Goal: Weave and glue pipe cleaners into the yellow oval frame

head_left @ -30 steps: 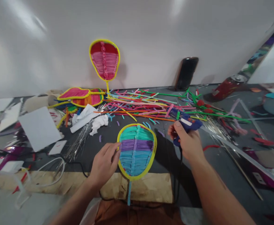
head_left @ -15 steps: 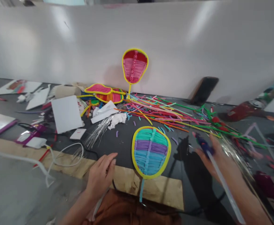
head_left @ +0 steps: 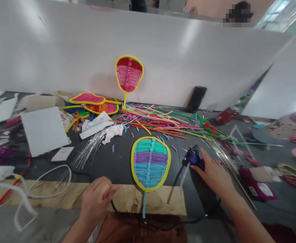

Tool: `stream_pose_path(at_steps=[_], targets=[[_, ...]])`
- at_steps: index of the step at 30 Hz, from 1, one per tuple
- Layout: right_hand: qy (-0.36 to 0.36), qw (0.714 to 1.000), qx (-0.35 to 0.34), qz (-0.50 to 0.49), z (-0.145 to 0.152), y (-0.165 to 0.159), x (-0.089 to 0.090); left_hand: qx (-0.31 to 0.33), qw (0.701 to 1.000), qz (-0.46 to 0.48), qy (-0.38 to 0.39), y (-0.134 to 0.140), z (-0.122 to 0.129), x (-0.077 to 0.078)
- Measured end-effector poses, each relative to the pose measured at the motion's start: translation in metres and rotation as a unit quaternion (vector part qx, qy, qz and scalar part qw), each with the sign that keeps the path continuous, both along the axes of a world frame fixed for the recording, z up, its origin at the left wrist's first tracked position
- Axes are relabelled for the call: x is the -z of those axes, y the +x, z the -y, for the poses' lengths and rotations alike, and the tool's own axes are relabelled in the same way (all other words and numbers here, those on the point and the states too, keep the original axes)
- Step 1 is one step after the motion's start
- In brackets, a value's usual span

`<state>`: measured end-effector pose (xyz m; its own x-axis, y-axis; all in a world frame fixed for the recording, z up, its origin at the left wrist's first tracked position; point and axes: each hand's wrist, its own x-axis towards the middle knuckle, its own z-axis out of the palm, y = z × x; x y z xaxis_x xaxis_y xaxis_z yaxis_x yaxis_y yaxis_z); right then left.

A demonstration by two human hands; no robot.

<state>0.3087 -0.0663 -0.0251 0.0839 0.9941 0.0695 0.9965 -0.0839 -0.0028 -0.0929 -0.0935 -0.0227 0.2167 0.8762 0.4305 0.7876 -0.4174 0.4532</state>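
My right hand (head_left: 211, 173) is closed around a dark blue glue gun (head_left: 194, 158) just over the dark table, with a clear glue stick (head_left: 185, 174) sticking out of it toward me. A fan-shaped pipe-cleaner piece (head_left: 150, 165) lies in front of me, green, purple and blue inside a yellow rim, its blue stem pointing toward me. To its left, my left hand (head_left: 96, 199) rests with fingers curled in and thumb out, apart from the piece. I see nothing in its fingers. A similar pink and red piece (head_left: 129, 74) stands upright at the back.
Loose pipe cleaners (head_left: 160, 123) spread along the back. A phone (head_left: 196, 98) leans on the white partition (head_left: 87, 44). White card (head_left: 44, 130), a white cable (head_left: 69, 179) and silver strands (head_left: 87, 148) lie left. A purple glue gun (head_left: 256, 184) lies right. A black cord (head_left: 178, 222) crosses the front.
My view has turned right. The right hand has turned the glue gun and brought it lower, nearer the fan-shaped piece. The left hand's fingers have curled from outstretched into a loose fist.
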Motion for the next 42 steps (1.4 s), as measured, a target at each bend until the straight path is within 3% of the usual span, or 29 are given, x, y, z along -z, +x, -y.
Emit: stream_pose_path(at_steps=[6,12,16,23,28,34,38,42], targets=[[-0.014,1.0,-0.028,0.004,0.004,0.001,-0.005,0.007,0.999,-0.014,0.031,-0.003,-0.021,-0.019],[0.065,0.997,-0.051,0.006,0.001,0.007,-0.017,-0.017,0.993,-0.088,0.08,0.017,-0.075,-0.042],[0.086,0.995,-0.047,0.013,-0.001,0.015,-0.017,-0.053,0.982,-0.156,0.093,0.04,-0.106,-0.049],[0.115,0.992,-0.038,-0.024,-0.028,0.04,-0.016,-0.09,0.977,-0.168,0.1,0.048,-0.134,-0.03],[0.071,0.996,0.029,-0.043,-0.086,0.075,-0.014,-0.092,0.975,-0.149,0.135,0.04,-0.142,-0.015],[0.048,0.994,0.084,-0.044,-0.152,0.094,-0.002,-0.089,0.976,-0.136,0.146,0.036,-0.146,-0.011],[0.017,0.991,0.122,-0.052,-0.166,0.087,-0.004,-0.076,0.977,-0.136,0.146,0.032,-0.151,-0.008],[-0.006,0.988,0.14,-0.056,-0.159,0.068,-0.007,-0.076,0.977,-0.122,0.154,0.029,-0.155,0.0]])
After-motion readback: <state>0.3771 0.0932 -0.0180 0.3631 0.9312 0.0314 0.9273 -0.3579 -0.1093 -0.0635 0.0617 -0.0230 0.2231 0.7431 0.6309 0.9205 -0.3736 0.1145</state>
